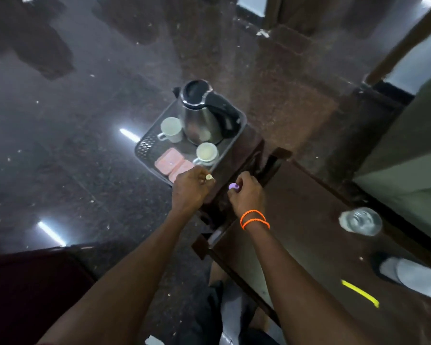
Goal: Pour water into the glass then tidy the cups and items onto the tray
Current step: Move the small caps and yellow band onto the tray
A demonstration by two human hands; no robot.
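A dark mesh tray (144,146) sits on a small dark wooden stand. On it are a steel kettle (201,115) with a black lid and handle, two white cups (171,129) (206,152) and pink sachets (171,160). My left hand (190,189) hovers at the tray's near edge, pinching a small cream-coloured item (208,177). My right hand (246,192), with orange bands on the wrist, is closed on a small purple item (234,186) just right of the tray. A clear glass (362,221) stands on the brown table at the right.
The brown table (309,232) stretches along the right, with a yellow strip (360,293) and a white and black object (408,272) near its right edge. Glossy dark speckled floor (72,145) lies to the left. A dark red surface (23,295) fills the lower left.
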